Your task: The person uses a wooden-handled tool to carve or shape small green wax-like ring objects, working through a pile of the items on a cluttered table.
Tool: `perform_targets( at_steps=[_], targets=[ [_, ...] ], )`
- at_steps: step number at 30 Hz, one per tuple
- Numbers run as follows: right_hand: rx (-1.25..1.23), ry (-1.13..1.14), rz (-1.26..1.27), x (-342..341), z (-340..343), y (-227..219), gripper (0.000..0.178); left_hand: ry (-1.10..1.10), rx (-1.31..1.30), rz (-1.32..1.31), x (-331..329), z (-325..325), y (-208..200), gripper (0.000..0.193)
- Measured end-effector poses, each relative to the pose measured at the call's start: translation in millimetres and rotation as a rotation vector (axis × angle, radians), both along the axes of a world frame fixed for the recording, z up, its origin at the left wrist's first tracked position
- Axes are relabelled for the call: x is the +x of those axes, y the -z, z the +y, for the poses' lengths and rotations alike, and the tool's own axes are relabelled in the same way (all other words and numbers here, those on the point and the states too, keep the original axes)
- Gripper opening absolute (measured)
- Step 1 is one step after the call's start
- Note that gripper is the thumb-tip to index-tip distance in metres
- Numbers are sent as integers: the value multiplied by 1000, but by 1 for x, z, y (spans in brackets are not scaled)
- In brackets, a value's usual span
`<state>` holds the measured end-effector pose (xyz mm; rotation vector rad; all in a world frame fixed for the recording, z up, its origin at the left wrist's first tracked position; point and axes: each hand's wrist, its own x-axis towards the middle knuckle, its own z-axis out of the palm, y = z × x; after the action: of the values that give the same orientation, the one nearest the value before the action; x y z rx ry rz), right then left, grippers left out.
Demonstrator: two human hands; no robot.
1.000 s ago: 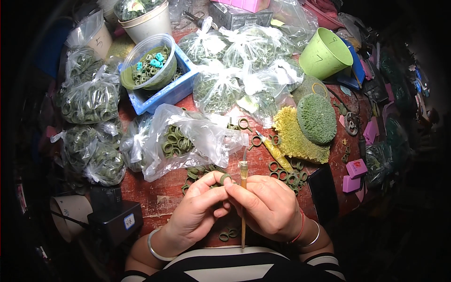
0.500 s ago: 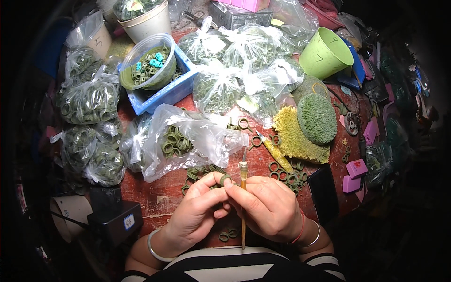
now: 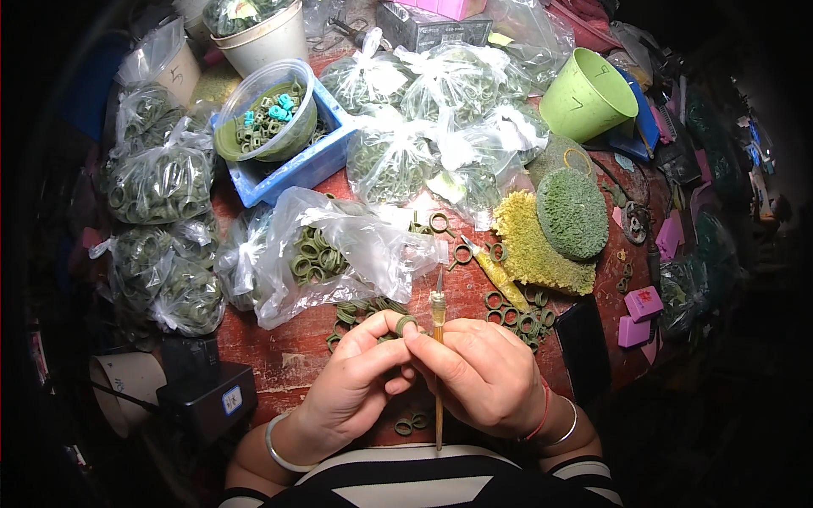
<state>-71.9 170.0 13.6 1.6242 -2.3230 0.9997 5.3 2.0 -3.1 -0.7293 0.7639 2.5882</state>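
My left hand pinches a green wax ring between thumb and fingertips. My right hand meets it there, its thumb and forefinger touching the ring's edge. Within the right hand's grip stands a slim wooden-handled tool, bound near the top, with its thin pointed metal tip away from me and its shaft toward my body. Just beyond the left fingers lies a heap of green rings. Another cluster of rings, some with stems, is beyond my right hand. Two or three small rings lie below my hands.
An opened plastic bag of rings lies beyond my left hand, with tied bags behind. A yellow-handled pointed tool rests near a yellow sponge-like pad and green disc. At right is a black phone-like slab; a blue crate stands far left.
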Motion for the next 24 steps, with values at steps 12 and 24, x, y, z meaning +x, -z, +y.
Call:
perform_targets(
  at_steps=[12,24],
  targets=[
    [13,-8,-11,0,1,0,41,0,0,-3,0,0,1,9],
    [23,-6,-13,1,1,0,40,-4,3,4,0,1,-1,8]
  ],
)
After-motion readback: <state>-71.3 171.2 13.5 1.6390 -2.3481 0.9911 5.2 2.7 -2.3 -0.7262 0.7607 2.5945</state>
